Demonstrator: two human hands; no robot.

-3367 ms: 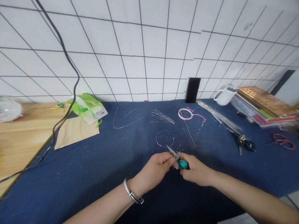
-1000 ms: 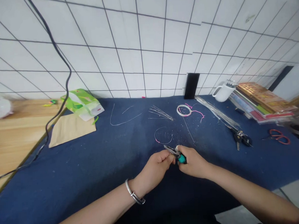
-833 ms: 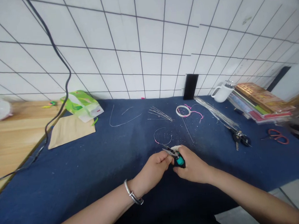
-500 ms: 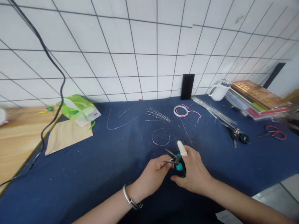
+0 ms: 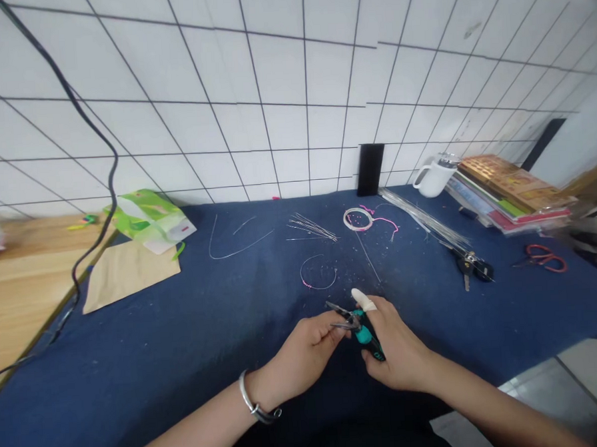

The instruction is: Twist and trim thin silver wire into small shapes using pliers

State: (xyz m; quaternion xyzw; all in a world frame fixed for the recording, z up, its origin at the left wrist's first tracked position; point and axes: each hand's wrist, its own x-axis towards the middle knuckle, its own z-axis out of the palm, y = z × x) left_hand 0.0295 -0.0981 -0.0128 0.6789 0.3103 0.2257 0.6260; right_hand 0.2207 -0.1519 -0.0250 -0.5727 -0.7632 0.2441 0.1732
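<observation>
Teal-and-black pliers (image 5: 363,333) are gripped in my right hand (image 5: 399,345), whose index finger wears a white finger cover (image 5: 363,300). The plier jaws are apart and point left, right by the fingertips of my left hand (image 5: 305,356). That hand is closed in a pinch; whatever lies between its thumb and finger is too small to make out. A silver bangle (image 5: 252,403) circles the left wrist. Just beyond both hands, a curved wire with pink beads (image 5: 306,284) rests on the blue cloth (image 5: 223,321).
Behind are loose wires (image 5: 313,228), a wire coil (image 5: 357,219) with pink cord, and a long wire bundle (image 5: 423,218). Keys (image 5: 466,271), red-handled scissors (image 5: 545,258), a white mug (image 5: 433,178) and stacked books (image 5: 507,186) stand right. A brown envelope (image 5: 131,272) lies left.
The pliers have turned slightly in my right hand, showing more of their handles, and my right thumb has shifted right. My left hand keeps its pinch. The whole view has shifted a little.
</observation>
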